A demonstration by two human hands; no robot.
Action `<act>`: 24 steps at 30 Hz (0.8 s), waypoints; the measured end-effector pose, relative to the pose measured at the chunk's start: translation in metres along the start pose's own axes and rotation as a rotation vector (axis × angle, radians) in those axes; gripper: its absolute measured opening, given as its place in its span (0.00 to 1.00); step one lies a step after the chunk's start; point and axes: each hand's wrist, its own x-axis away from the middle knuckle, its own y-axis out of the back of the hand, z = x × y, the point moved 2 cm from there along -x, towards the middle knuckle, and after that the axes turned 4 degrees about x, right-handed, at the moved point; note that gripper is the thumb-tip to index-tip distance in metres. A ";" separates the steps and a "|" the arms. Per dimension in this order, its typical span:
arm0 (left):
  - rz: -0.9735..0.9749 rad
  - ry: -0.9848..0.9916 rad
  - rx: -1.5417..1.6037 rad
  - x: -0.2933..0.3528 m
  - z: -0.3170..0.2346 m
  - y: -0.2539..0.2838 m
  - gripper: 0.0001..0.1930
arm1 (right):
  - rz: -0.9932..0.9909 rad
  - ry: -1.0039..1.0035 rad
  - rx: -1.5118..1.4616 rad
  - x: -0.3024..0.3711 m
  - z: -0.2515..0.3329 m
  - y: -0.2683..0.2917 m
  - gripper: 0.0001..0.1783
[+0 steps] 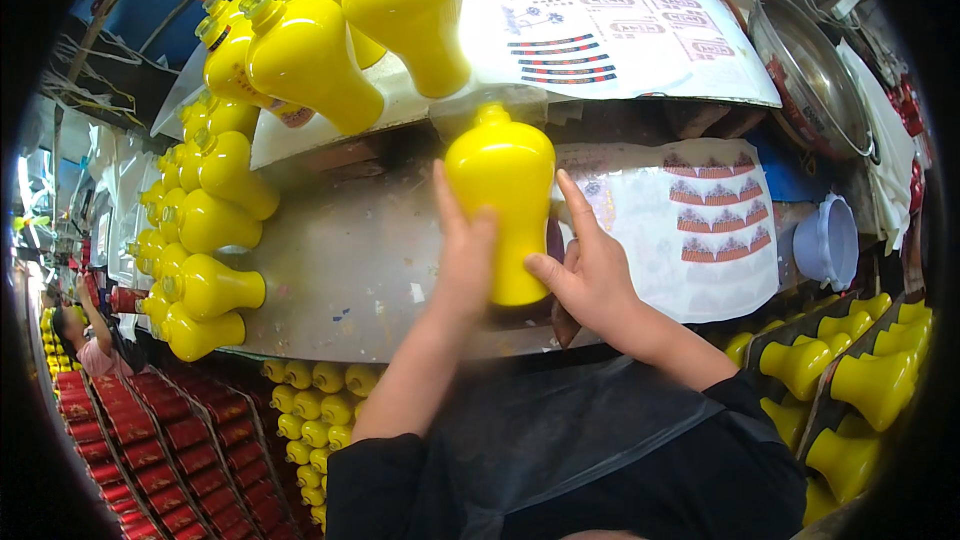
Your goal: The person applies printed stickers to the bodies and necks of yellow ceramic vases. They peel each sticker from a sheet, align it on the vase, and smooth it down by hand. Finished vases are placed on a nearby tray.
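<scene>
A glossy yellow bottle (500,165), with broad shoulders, a narrow neck and a slimmer lower body, is held upright in front of me over the worktable. My left hand (465,250) presses along its left side, thumb across the front. On the other side, my right hand (592,275) has its thumb against the lower body and its fingers along the right edge. A dark brown pointed piece (565,325) shows under my right hand; whether I hold it cannot be told. Beside that hand lies a white decal sheet (650,280) printed with reddish crown-like bands.
Several yellow bottles (405,15) stand on a raised board at the back, near another decal sheet (540,5). More bottles (215,285) line the table's left edge. At right are a metal basin (815,70), a lilac bucket (828,245) and racked bottles (870,370). A person (100,350) is far left.
</scene>
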 end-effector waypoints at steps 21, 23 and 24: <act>0.052 -0.122 -0.237 0.010 -0.006 0.002 0.48 | 0.093 -0.040 -0.647 -0.027 -0.010 -0.017 0.49; 0.102 -0.012 -0.065 0.007 -0.005 0.003 0.46 | 0.066 -0.006 -0.696 -0.028 -0.012 -0.017 0.49; 0.130 0.025 0.030 0.005 -0.005 0.004 0.45 | 0.071 -0.019 -0.670 -0.028 -0.011 -0.017 0.48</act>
